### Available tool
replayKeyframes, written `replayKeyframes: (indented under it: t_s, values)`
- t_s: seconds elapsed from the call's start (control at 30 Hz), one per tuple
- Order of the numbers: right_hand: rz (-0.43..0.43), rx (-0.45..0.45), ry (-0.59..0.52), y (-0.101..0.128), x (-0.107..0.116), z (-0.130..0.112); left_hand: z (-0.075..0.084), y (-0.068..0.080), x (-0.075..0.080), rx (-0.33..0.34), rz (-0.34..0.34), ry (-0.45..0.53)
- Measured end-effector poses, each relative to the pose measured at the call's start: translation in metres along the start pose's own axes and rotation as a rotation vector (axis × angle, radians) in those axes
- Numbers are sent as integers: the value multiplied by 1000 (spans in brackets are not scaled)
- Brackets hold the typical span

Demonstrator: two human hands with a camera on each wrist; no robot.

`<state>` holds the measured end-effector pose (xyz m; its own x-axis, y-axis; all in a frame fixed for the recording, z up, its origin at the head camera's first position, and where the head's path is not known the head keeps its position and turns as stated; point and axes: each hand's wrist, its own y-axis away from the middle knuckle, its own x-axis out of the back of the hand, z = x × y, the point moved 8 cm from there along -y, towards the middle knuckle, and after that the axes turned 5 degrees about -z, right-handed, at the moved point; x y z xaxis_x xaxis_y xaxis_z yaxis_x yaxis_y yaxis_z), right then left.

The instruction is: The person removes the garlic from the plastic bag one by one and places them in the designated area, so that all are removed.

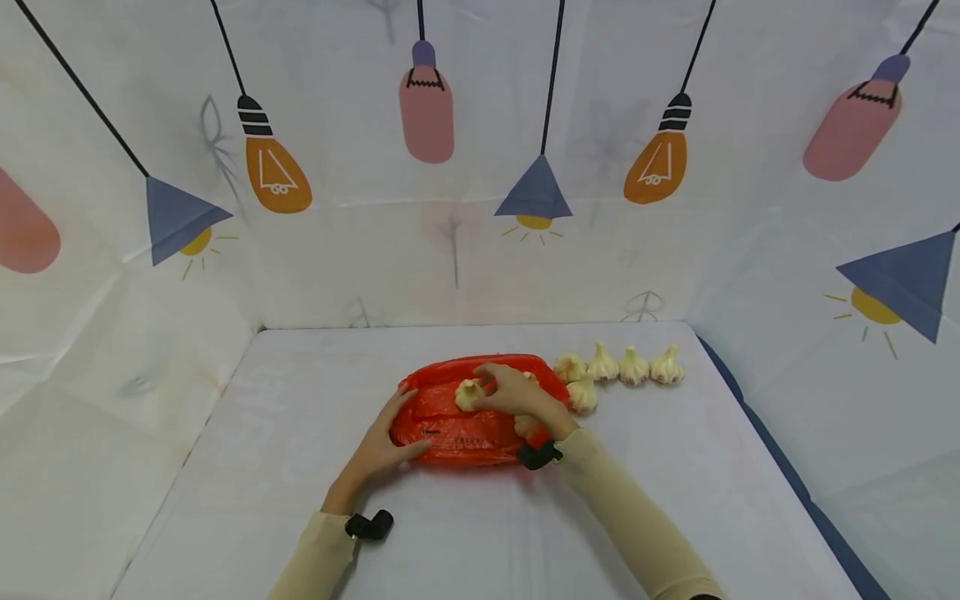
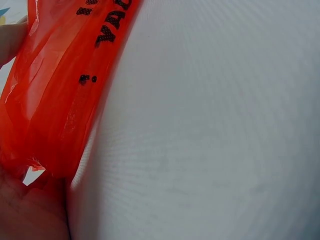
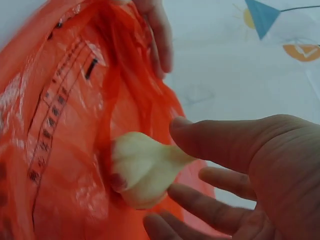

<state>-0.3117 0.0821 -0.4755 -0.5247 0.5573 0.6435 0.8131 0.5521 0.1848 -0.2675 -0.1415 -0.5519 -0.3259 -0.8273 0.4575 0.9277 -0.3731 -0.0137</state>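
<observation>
A red plastic bag with black print lies spread on the white table. My right hand is over it and pinches a garlic bulb at its stem, thumb on one side and fingers on the other. That bulb overlaps the red plastic in the head view. At the bag's left end my left hand rests against its side, thumb along the front and fingers spread along the back. Another pale garlic bulb shows on the bag beneath my right wrist, partly covered by it.
Several garlic bulbs stand in a row right of the bag, with one bulb in front of them close to its edge. White sheeting printed with lamps encloses the table at the back and sides.
</observation>
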Motion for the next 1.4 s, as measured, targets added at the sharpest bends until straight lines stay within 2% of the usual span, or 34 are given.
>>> replayKeyframes:
  t_s: [0.43, 0.8, 1.03, 1.4]
  values:
    - [37, -37, -35, -19, -11, 10, -1, 0, 1, -13, 5, -12]
    - [93, 28, -18, -27, -15, 11, -1, -1, 0, -19, 7, -13]
    - [99, -3, -56, -29, -16, 15, 2, 1, 0, -11, 2, 2]
    - [90, -5, -88, -31, -19, 20, 1, 2, 0, -1, 6, 6]
